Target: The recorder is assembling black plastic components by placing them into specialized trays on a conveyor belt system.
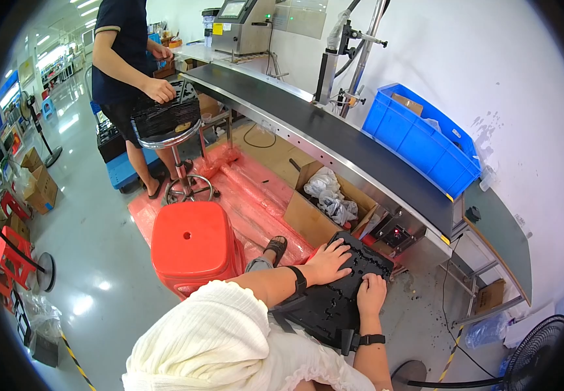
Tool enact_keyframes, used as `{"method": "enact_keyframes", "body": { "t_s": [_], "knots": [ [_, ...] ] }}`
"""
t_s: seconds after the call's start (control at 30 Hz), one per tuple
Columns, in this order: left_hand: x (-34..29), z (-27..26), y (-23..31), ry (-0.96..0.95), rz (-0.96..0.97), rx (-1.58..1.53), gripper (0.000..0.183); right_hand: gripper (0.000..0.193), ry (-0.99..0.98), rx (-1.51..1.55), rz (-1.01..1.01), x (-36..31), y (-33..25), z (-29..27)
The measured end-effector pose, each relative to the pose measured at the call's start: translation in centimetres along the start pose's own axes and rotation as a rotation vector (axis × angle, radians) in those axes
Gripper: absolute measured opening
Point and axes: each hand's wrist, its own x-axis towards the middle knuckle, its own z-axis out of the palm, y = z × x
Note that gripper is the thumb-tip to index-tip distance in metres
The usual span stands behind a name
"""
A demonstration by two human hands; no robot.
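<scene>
A black panel (314, 309), perhaps a moulded tray, with slots and jagged cut-outs, slopes in front of me below the conveyor's near end. My left hand (326, 264) lies on its upper left part, fingers spread and stretched out, holding nothing. Lower and to the right, my right hand (371, 294) touches the panel near its right side, the fingers bent and close together. Whether a small piece is under those fingertips is hidden. Both wrists wear dark bands.
A conveyor belt (321, 130) crosses ahead, with a blue crate (419, 140) behind it. A cardboard box (318, 212) of plastic bags stands below. A red stool (189, 238) is at left. Beyond it, another person (122, 58) handles black pieces on a round stool. A fan (537, 352) stands lower right.
</scene>
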Motion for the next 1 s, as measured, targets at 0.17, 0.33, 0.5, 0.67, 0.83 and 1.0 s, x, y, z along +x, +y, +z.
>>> {"method": "enact_keyframes", "body": {
  "t_s": [0.17,0.33,0.5,0.67,0.83,1.0],
  "knots": [
    [0.00,0.26,-0.17,0.009,0.004,-0.002,0.054,0.007,-0.002,0.006,-0.004,0.01,0.02,0.00],
    [0.04,0.19,-0.16,0.003,0.000,-0.013,0.053,0.007,-0.002,0.007,-0.006,0.03,-0.12,-0.12],
    [0.02,0.13,-0.14,-0.004,-0.002,-0.006,0.053,0.007,-0.012,-0.004,0.004,0.02,-0.13,-0.12],
    [0.04,0.02,-0.05,-0.010,-0.004,-0.012,0.053,0.006,-0.007,-0.001,0.007,0.00,-0.17,-0.16],
    [0.04,0.08,-0.04,-0.007,-0.009,-0.010,0.053,0.007,-0.003,-0.003,0.010,0.01,-0.10,-0.10],
    [0.03,0.14,-0.11,0.001,-0.010,-0.013,0.052,0.007,0.005,0.000,0.002,0.05,-0.09,-0.03]
  ]
}}
